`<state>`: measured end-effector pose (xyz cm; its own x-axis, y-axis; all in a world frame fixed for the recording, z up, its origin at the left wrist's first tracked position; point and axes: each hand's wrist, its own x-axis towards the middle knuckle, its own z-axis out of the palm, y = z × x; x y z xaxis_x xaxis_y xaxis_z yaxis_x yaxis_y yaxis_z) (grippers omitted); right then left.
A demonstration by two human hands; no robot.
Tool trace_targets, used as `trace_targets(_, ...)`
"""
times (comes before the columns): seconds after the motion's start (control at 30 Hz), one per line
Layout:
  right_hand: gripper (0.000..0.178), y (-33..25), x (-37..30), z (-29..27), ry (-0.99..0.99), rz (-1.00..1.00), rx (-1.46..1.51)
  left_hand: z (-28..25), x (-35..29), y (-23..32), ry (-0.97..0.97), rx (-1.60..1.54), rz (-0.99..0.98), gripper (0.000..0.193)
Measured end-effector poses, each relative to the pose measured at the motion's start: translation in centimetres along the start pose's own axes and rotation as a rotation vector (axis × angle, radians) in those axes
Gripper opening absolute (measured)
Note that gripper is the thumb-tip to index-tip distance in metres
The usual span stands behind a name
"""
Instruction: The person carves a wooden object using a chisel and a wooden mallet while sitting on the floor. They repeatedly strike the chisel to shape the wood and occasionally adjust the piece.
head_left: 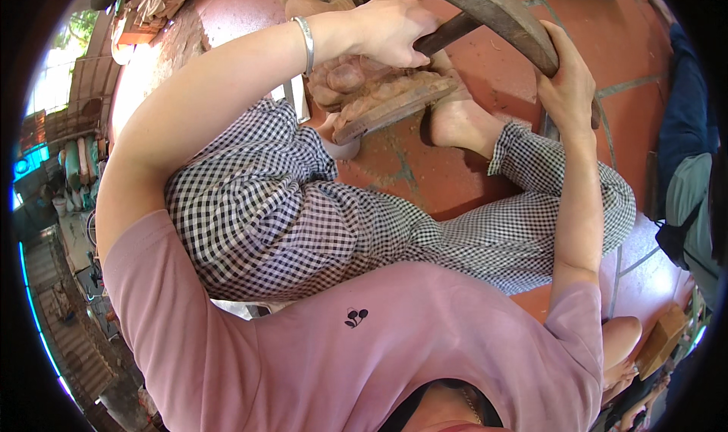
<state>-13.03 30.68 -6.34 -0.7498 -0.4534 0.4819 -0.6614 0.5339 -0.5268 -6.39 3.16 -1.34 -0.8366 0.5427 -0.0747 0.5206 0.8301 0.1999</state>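
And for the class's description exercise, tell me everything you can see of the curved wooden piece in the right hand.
The curved wooden piece is a thick brown bar, seemingly wood, with a scuffed, darkened surface. It slants from the picture's top edge down to the right, held above the tiled floor. The right hand grips its lower end. A darker bar, held in the left hand, meets its edge; whether they are joined is unclear.

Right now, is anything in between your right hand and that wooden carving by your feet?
Yes: the bare right foot shows between the right hand and the wooden carving, close by the carving's right end. The hand looks higher up, though I can't tell by how much.
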Motion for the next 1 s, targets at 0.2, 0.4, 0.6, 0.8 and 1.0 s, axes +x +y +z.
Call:
trace_targets(0.2, 0.034, 0.4, -0.3, 0.9, 0.079, 0.248, 0.503, -1.4, 0.2, 0.8, -0.101, -0.2, -0.181, 0.024)
trace_targets(0.4, 0.035, 0.1, 0.1, 0.1, 0.117, 0.226, 0.517, -0.7, 0.2, 0.8, -0.071, -0.177, -0.113, 0.029)
trace_targets(0.6, 0.039, 0.1, -0.2, 0.0, 0.023, 0.011, 0.037, 0.6, 0.2, 0.5, 0.072, -0.017, -0.021, 0.031)
trace_targets(0.8, 0.039, 0.2, -0.2, 0.3, 0.011, 0.131, 0.225, 0.5, 0.6, -0.3, -0.036, -0.1, -0.108, 0.024)
trace_targets(1.0, 0.046, -0.3, 0.0, 0.5, 0.056, 0.27, 0.403, -0.1, 0.6, -0.1, -0.101, -0.105, -0.184, 0.022)
